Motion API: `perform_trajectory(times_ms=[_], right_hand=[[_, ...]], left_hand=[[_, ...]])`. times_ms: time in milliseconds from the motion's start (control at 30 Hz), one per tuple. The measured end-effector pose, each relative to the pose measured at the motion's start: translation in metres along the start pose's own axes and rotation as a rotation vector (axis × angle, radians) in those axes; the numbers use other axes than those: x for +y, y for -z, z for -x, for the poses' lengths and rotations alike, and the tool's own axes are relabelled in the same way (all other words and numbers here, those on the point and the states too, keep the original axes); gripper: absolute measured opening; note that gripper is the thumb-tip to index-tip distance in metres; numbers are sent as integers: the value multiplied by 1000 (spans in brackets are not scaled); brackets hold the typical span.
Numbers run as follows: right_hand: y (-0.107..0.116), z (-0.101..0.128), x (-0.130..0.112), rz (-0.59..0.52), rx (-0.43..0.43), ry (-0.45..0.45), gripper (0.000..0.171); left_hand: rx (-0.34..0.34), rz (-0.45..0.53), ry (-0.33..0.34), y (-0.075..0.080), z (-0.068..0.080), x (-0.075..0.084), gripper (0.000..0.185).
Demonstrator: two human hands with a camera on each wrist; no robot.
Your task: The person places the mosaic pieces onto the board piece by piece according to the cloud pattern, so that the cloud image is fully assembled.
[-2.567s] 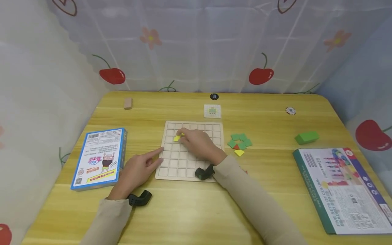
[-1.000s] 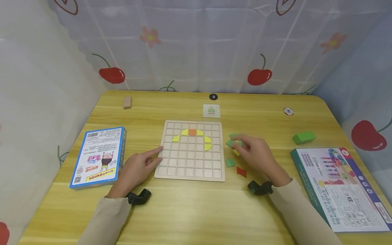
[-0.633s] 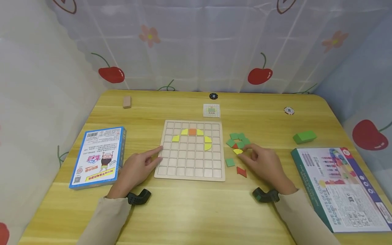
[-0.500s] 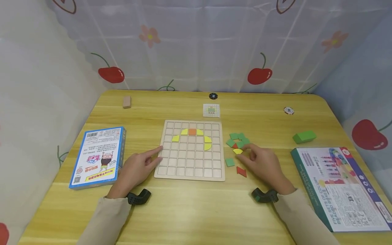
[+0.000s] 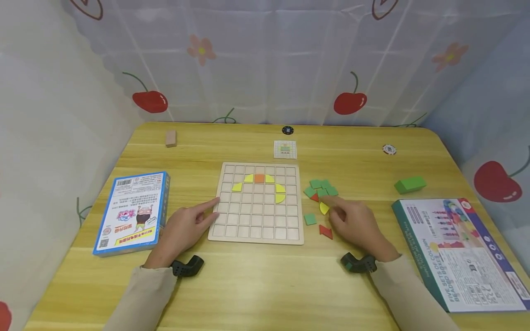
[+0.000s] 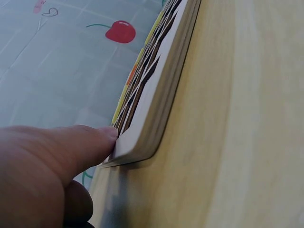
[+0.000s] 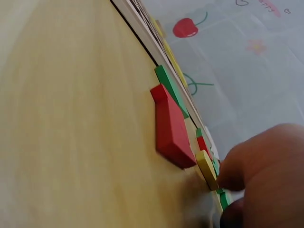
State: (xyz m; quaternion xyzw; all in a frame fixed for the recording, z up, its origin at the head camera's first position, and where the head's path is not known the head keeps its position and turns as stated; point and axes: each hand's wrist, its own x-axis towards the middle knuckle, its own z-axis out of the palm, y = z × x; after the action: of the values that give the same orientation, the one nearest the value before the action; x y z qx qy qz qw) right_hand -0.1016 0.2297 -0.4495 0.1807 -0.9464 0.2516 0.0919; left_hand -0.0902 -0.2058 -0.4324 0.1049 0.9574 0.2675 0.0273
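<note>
Head view: the right hand (image 5: 358, 230) has bent fingers touching a flat yellow fan-shaped tile (image 5: 324, 209); whether they pinch it, I cannot tell. A careless lift could snag the green square tiles (image 5: 325, 183) crowded beyond those fingertips. The left hand (image 5: 184, 232), index finger and thumb straight, touches the square pale wooden grid board (image 5: 251, 220); pushing harder could slide it.

Left wrist view: its index fingertip meets the board's smooth, rounded corner.

Right wrist view: left of the fingers lies a smooth, angular red piece (image 7: 172, 128), crisp-edged.
</note>
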Motion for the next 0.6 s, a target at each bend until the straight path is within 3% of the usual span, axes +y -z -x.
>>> perform_trajectory(times_ms=[100, 267, 600], right_hand=[[0, -1, -2, -6, 22, -3, 27], [-1, -1, -6, 24, 45, -17, 35], [0, -4, -13, -24, 51, -65, 14]], left_hand=[[4, 2, -9, 0, 0, 0, 43], [3, 4, -10, 1, 1, 0, 43], [18, 20, -25, -1, 0, -2, 43]])
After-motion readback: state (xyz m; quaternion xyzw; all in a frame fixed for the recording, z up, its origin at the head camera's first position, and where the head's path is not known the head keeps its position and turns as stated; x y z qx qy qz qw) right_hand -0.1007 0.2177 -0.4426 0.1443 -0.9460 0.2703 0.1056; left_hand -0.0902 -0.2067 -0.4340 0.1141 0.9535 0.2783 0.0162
